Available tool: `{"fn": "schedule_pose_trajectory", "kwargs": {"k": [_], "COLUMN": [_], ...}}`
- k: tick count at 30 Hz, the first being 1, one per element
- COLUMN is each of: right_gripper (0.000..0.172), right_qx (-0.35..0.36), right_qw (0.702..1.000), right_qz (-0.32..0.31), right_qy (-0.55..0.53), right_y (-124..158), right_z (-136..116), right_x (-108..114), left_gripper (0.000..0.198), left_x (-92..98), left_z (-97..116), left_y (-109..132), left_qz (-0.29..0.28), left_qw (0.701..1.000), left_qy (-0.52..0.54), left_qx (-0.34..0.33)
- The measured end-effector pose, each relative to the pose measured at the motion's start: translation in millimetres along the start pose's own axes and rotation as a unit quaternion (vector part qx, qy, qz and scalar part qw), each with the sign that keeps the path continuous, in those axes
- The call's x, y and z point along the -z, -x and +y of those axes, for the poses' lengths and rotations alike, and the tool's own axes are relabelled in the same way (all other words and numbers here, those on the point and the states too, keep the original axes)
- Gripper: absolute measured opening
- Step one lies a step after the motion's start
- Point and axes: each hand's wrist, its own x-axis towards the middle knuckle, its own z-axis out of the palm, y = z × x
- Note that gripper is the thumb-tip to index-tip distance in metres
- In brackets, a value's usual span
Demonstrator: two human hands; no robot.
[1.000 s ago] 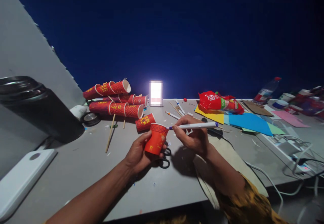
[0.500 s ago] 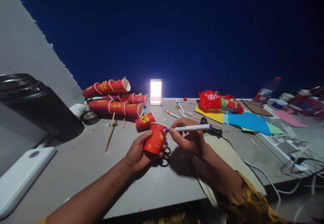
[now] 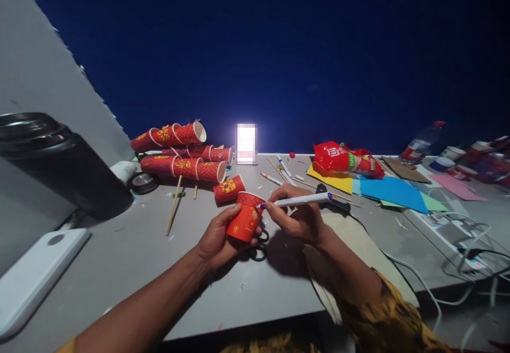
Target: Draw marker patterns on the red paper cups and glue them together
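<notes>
A red paper cup with yellow print is gripped in my left hand, its rim up and slightly tilted. My right hand pinches a white marker with a purple end, and the marker's tip meets the cup's side near the rim. Just below the cup, the black handles of a pair of scissors show on the table; their blades are hidden. Behind the cup another red paper cup lies on its side.
Stacked red cups lie at back left, near a wooden stick. A black flask and a white device stand left. Rightward are a red packet, coloured paper, a bottle and a power strip with cables.
The marker's tip has shifted slightly down along the cup's side, and its far end has dipped a little toward the left. Both hands keep their hold.
</notes>
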Motion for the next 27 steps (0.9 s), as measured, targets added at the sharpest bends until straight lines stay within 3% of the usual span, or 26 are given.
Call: {"fn": "schedule_pose_trajectory", "kwargs": {"k": [7,14,27], "right_gripper": [0.012,0.009,0.012], "right_qx": [0.002,-0.004,-0.005], "right_qw": [1.0,0.997,1.0], "right_qz": [0.002,0.076,0.019], "right_qy": [0.013,0.03,0.016], "right_y": [-0.9,-4.2,0.1], "right_z": [2.7,2.0,1.0], "right_x": [2.3,5.9,0.1], "left_gripper": [0.036,0.037,0.038], "left_x": [-2.7,-3.1,0.7], "left_z": [1.6,1.4,0.1], "left_y": [0.1,0.7,-1.6], "left_qz": [-0.004,-0.014,-0.012], "left_qw": [1.0,1.0,1.0], "left_qy": [0.0,0.001,-0.007], "left_qx": [-0.002,-0.011,0.002]}}
